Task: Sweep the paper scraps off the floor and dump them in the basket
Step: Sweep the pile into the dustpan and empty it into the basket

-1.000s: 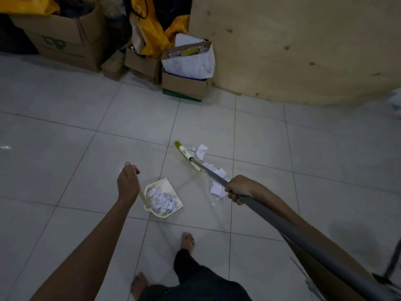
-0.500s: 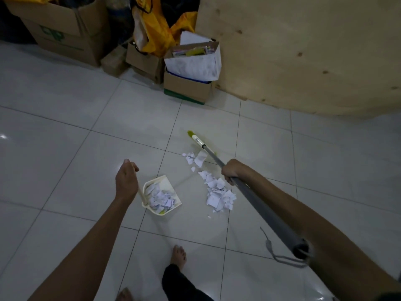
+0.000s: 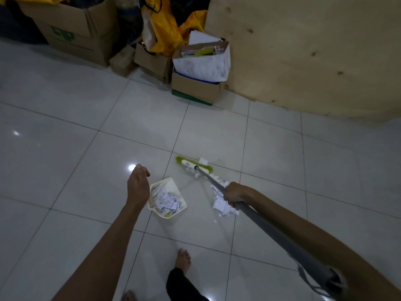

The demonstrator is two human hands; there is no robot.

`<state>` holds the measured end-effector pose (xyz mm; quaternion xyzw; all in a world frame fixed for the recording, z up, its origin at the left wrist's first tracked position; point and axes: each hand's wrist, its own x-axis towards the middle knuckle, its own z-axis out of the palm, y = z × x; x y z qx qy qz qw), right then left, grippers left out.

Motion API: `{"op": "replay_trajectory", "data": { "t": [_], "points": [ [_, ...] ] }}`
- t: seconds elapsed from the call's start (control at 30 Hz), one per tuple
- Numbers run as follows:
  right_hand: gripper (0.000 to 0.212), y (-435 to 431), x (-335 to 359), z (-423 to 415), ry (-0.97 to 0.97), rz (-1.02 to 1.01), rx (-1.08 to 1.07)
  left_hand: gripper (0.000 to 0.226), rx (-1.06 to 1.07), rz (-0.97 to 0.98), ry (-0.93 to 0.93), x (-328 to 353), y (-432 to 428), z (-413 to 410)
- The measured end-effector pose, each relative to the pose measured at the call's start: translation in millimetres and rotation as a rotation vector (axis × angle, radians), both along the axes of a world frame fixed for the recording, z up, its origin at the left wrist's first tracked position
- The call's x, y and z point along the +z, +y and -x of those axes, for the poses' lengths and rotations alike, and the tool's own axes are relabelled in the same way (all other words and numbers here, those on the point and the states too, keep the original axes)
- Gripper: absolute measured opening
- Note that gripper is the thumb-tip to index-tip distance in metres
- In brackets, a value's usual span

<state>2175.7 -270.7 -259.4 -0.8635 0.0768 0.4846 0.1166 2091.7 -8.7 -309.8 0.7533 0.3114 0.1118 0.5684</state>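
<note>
Near the middle of the frame, a loose heap of paper scraps (image 3: 221, 203) lies on the glossy tiled floor (image 3: 65, 161), partly hidden under the right hand (image 3: 235, 194). A few strays sit up against the broom head (image 3: 194, 165). More scraps already fill the cream dustpan (image 3: 168, 197) just left of the heap.

The right hand's grip is wrapped firmly round the grey broom handle (image 3: 271, 227), low on the shaft. The left hand (image 3: 137, 187) hangs over the dustpan's rear left edge with its back to the camera. Its grip is tucked underneath, so whether it pinches a handle cannot be told.

Such scraps look nearly weightless and limp. They would likely skate on the polished tile and lift in any gust, so short, low strokes suit them better than fingers.

The broom looks light and stiff, and holding it low on the shaft should give fine control. Its long axis runs from the lower right corner up to centre frame. The green-fringed head points up-left, its bar lying crosswise. The dustpan's open mouth faces toward upper right.
</note>
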Motion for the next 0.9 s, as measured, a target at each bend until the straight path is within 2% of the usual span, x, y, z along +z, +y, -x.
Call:
{"op": "replay_trajectory", "data": {
  "t": [0.03,0.1,0.2,0.4,0.57,0.77,0.87,0.9],
  "points": [
    [0.026,-3.7,1.2,4.8,0.029,0.0,0.016,0.053,0.0,0.002,0.009,0.5,-0.5,0.4],
    [0.029,-9.6,8.0,12.1,0.096,-0.031,0.027,0.054,0.002,0.002,0.01,1.4,-0.7,1.0],
    [0.019,-15.1,25.8,20.0,0.141,-0.092,-0.146,0.055,-0.009,-0.011,-0.004,3.3,0.6,1.1],
    [0.009,-21.7,69.6,21.1,0.206,-0.174,-0.279,0.054,-0.03,-0.034,-0.001,7.1,-0.9,2.1],
    [0.014,-22.8,88.6,14.5,0.15,-0.173,-0.189,0.05,-0.029,-0.022,0.016,10.6,-2.6,4.6],
    [0.014,0.3,54.2,3.2,0.036,-0.115,-0.063,0.05,-0.047,-0.021,0.034,13.4,-0.1,13.6],
    [0.027,15.3,21.3,6.1,-0.046,-0.02,0.007,0.057,-0.038,-0.039,-0.004,11.2,10.7,19.8],
    [0.039,15.1,5.7,6.5,-0.067,-0.011,0.012,0.058,-0.038,-0.038,-0.015,10.5,14.0,21.3]
  ]
}}
